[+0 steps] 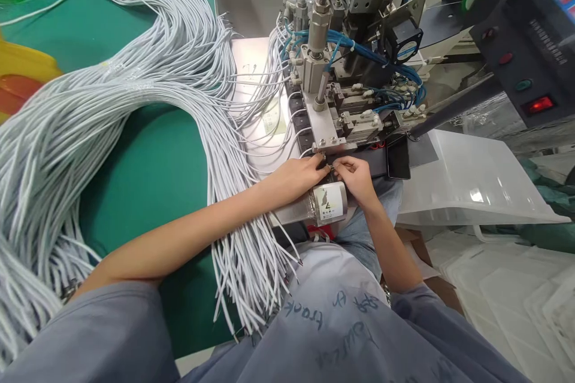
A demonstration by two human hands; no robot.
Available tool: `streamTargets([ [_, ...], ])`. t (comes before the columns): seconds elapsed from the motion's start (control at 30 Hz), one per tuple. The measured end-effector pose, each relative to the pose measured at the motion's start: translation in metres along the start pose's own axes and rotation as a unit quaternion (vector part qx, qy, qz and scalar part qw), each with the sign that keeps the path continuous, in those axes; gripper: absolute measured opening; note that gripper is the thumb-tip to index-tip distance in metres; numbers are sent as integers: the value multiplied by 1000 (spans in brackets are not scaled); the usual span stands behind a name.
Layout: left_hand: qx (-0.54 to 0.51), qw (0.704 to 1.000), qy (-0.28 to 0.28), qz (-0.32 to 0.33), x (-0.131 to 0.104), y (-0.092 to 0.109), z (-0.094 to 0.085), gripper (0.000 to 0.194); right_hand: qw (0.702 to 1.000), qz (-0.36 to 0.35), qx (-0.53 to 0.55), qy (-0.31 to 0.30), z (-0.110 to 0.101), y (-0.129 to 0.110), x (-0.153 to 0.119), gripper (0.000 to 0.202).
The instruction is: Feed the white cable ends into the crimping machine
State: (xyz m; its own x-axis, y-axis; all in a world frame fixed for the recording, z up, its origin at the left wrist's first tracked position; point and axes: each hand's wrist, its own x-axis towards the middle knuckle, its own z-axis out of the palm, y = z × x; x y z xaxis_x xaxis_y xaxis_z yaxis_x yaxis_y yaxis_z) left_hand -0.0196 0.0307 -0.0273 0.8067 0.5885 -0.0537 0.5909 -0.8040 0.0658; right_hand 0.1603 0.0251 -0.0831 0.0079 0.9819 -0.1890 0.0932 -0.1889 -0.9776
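Both of my hands meet at the front edge of a metal machine (322, 122). My left hand (303, 176) reaches in from the left over white cables (233, 161), its fingertips pressed together at a small dark part too tiny to make out. Close beside it, my right hand (353, 175) pinches at the same spot with thumb and forefinger. Just below the fingers sits a metal block with a white label (330, 202). Several white cables run from the bundle into the machine's left side.
A green table (148, 155) carries the large cable bundle. At the far left is a yellow object (27, 69). A control box (534, 54) with a lit red switch hangs at the upper right. A translucent sheet (476, 173) and a small black tray (398, 158) are at the right.
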Motion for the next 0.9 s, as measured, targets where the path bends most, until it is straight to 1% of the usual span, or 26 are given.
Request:
streamTargets([
  [0.07, 2, 1000, 2, 0, 0, 0, 0, 36, 1000, 13, 7, -6, 0, -1, 1, 19],
  [0.13, 4, 1000, 6, -2, 0, 0, 1, 37, 999, 38, 23, -25, -1, -1, 1, 21],
  [0.2, 6, 1000, 12, -3, 1, 0, 0, 36, 997, 47, 29, -50, -1, -1, 1, 23],
  [0.3, 12, 1000, 0, -5, 1, 1, -4, 30, 997, 10, 7, -79, 0, 3, 2, 28],
  [0.37, 21, 999, -21, -25, -1, 2, -8, 24, 996, -20, -18, -89, 0, 7, 5, 29],
  [0.43, 29, 998, -35, -55, -4, 4, -11, 23, 994, -35, -46, -87, -2, 10, 9, 26],
  [0.5, 29, 996, -35, -72, -6, 6, -14, 23, 995, -51, -79, -42, -6, 10, 7, 23],
  [0.57, 30, 996, -33, -75, -8, 6, -15, 23, 989, -87, -107, 46, -8, 4, -4, 21],
  [0.6, 35, 996, -32, -80, -8, 5, -15, 22, 982, -110, -120, 94, -8, -1, -15, 20],
  [0.67, 53, 993, -28, -103, -7, 3, -15, 21, 965, -150, -147, 158, -2, -10, -44, 20],
  [0.7, 65, 990, -26, -120, -6, 2, -15, 21, 959, -159, -175, 155, 3, -14, -60, 19],
  [0.73, 75, 988, -24, -136, -6, 1, -15, 23, 956, -167, -206, 123, 11, -16, -77, 18],
  [0.8, 83, 984, -20, -157, -5, 3, -17, 26, 955, -149, -256, -4, 31, -13, -107, 13],
  [0.87, 61, 987, -11, -149, -7, 10, -19, 26, 946, -103, -289, -108, 50, -6, -127, 14],
  [0.9, 36, 991, -5, -130, -7, 15, -21, 24, 942, -87, -292, -142, 56, -3, -133, 16],
])
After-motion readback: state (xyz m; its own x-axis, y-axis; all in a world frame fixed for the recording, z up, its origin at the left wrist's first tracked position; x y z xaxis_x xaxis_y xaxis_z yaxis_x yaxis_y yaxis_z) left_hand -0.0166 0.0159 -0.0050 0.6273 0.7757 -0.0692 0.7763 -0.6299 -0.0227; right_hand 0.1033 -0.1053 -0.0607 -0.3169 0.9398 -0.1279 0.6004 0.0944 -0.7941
